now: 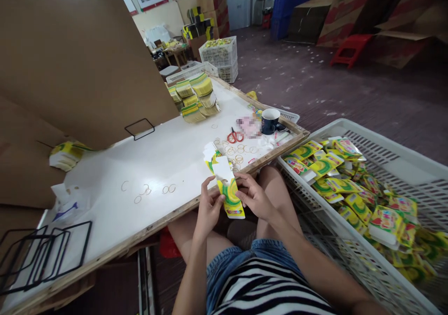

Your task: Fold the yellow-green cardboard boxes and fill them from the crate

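Note:
Between my two hands, over the table's near edge, is a yellow and green printed carton (231,196) with a white flap at its upper end. My left hand (210,203) pinches its left side with thumb and fingers. On the right side, my right hand (255,194) grips it the same way. Just beyond it, a few more flat cartons (211,152) lie on the white table (115,179), partly covered by the held one. Rubber bands (240,149) are scattered near them.
A white plastic crate (350,127) of folded cartons (359,205) stands at my right. Red-handled scissors (235,136) and a dark mug (270,121) lie toward the table's right corner. Stacked cartons (196,98) sit at the far end. Black wire frames (52,254) stand at left.

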### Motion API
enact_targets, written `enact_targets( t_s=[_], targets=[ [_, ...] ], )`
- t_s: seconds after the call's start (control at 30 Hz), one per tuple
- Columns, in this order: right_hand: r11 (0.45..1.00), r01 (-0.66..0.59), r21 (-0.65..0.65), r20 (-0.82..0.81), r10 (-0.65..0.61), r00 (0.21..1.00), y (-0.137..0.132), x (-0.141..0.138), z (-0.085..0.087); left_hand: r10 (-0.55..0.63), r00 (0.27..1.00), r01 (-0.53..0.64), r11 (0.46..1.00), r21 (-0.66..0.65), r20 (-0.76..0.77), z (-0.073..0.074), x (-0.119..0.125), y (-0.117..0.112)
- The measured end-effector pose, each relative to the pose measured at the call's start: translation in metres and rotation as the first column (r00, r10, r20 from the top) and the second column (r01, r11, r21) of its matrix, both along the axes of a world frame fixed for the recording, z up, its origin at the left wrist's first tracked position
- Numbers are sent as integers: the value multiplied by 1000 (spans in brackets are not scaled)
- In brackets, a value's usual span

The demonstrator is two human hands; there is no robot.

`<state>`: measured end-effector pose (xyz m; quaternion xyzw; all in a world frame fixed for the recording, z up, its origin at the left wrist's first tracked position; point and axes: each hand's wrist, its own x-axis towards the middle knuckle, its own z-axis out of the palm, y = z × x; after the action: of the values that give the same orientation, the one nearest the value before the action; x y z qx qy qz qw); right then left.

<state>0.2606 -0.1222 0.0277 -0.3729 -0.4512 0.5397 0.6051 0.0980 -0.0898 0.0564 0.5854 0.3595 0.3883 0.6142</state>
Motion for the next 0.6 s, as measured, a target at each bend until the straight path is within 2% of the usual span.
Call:
enact_targets(
  t_s=[0.2, 0.4, 0.6],
  targets=[
    [998, -62, -4, 25, 62, 998, -3, 10, 10, -125, 992, 126, 991, -45, 33, 12, -8, -5],
    [994, -107, -13, 185, 108, 977, -4, 16, 13, -190, 981, 193, 978, -75, 50, 11, -11, -9],
    [993, 37, 114, 343, -74, 936, -2, 15, 13, -194, 980, 198, 975, -100, 41, 7, -9, -14]
  ],
)
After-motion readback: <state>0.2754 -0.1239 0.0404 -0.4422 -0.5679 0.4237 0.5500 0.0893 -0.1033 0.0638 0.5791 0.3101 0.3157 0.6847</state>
